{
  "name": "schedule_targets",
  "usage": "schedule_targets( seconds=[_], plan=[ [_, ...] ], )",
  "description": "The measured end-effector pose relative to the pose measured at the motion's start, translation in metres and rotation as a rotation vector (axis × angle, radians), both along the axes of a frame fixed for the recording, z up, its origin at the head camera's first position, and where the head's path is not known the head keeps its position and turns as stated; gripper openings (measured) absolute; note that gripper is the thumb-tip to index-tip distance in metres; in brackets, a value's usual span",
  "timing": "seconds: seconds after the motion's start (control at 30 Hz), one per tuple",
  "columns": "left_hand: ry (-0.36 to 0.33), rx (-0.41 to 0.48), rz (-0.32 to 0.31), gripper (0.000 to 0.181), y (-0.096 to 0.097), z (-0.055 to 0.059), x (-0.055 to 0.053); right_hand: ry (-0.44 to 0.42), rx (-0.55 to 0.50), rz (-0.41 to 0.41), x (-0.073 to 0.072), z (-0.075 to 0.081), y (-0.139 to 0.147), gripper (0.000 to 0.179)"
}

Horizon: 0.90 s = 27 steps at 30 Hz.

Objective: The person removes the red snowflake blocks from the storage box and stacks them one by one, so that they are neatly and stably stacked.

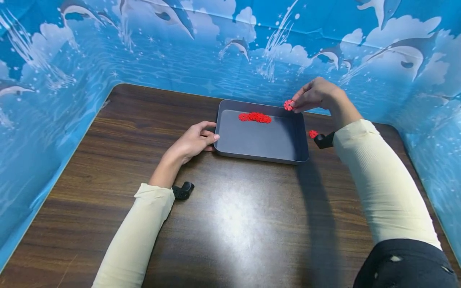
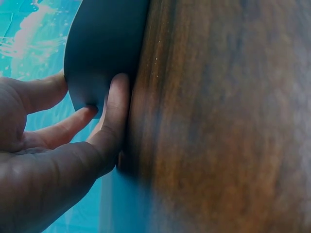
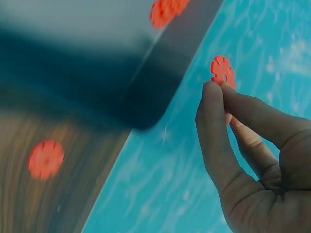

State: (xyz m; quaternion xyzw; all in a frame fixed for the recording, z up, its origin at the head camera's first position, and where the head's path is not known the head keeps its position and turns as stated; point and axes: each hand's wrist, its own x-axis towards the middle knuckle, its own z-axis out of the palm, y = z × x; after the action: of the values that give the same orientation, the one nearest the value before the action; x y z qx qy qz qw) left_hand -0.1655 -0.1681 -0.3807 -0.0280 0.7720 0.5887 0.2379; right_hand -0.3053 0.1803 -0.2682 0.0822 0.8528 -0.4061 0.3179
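Observation:
A dark grey rectangular tray (image 1: pixel 259 157) stands on the table with several red notched plastic discs (image 1: pixel 256 117) piled toward its far side. My left hand (image 1: pixel 196 140) holds the tray's left end, its fingertips on the outer wall (image 2: pixel 97 53) and rim. Above the far right corner of the tray, my right hand (image 1: pixel 315 96) pinches a single red notched disc (image 3: pixel 223 70) between thumb and fingertips. Another red disc (image 1: pixel 313 134) lies on the table just right of the tray, beside the right wrist's black camera mount.
The brown wood-grain table (image 1: pixel 119 160) has rounded far corners. Blue dolphin-print cloth (image 1: pixel 162 60) hangs behind it and along both sides. A black wrist camera mount (image 1: pixel 183 191) sits on the left wrist.

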Motion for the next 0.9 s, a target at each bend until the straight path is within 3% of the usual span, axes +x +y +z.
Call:
schedule_targets(
  seconds=[0.23,0.43,0.9],
  plan=[
    [-0.004,-0.01,-0.011,0.06,0.0,0.0,-0.001,-0.02,0.065,0.036,-0.001,0.001,0.053,0.014],
    [-0.008,-0.025,-0.019,0.061,-0.001,0.0,-0.001,-0.082,0.083,0.0,0.004,-0.013,0.086,0.011],
    [-0.003,-0.003,-0.006,0.06,0.001,0.0,-0.002,-0.214,-0.016,-0.147,0.015,-0.057,0.106,0.016]
  ],
)
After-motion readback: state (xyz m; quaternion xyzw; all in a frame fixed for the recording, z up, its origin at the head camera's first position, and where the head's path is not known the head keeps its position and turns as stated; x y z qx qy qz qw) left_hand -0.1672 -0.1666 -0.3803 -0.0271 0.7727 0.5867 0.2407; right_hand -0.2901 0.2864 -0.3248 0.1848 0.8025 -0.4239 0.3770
